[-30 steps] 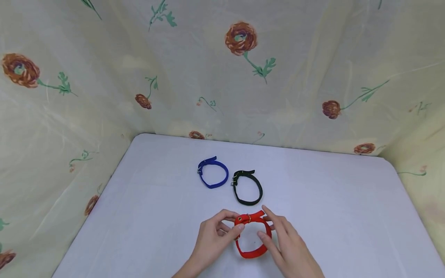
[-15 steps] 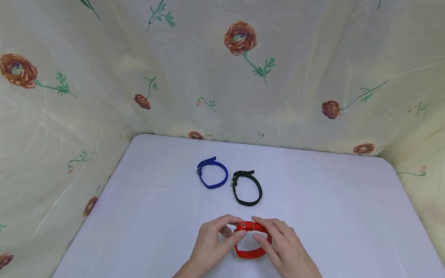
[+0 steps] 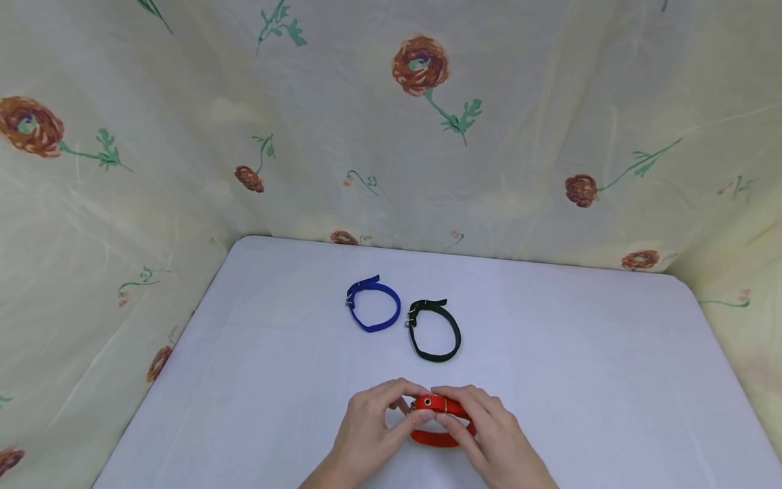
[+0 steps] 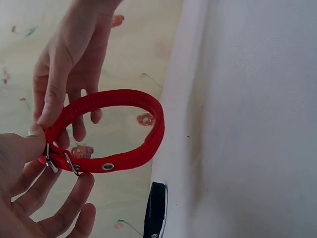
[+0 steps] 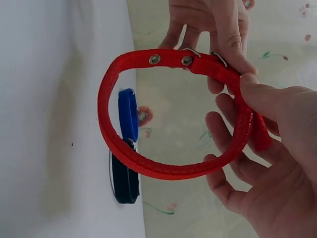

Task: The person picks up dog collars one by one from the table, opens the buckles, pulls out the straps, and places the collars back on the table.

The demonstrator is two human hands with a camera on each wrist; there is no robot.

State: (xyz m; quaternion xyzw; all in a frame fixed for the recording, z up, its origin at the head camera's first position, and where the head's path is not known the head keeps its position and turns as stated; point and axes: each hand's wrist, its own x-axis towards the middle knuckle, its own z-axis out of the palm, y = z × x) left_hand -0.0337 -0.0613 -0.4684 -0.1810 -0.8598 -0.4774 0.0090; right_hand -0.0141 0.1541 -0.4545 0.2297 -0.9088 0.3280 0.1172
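Both hands hold a red buckled collar [image 3: 435,439] near the front of the table. My left hand [image 3: 369,424] pinches it by the buckle end, with metal buckle [image 4: 50,162] and ring close to the fingers in the left wrist view. My right hand [image 3: 497,431] pinches the strap right beside the left fingertips, thumb and fingers on either side. Metal eyelets [image 5: 154,60] dot the band. In the right wrist view, the strap's free end [image 5: 261,135] hangs behind the right fingers. From the head view, the right fingers hide part of the loop.
A blue collar [image 3: 385,327] and a black collar [image 3: 457,333] lie as closed loops on the white table [image 3: 275,380], beyond the hands. A flower-printed curtain [image 3: 507,136] encloses the back and sides of the table.
My right hand slides left along the strap until its fingertips sit beside the left ones. The red collar tips so its loop looks flatter, and its free end leaves the head view.
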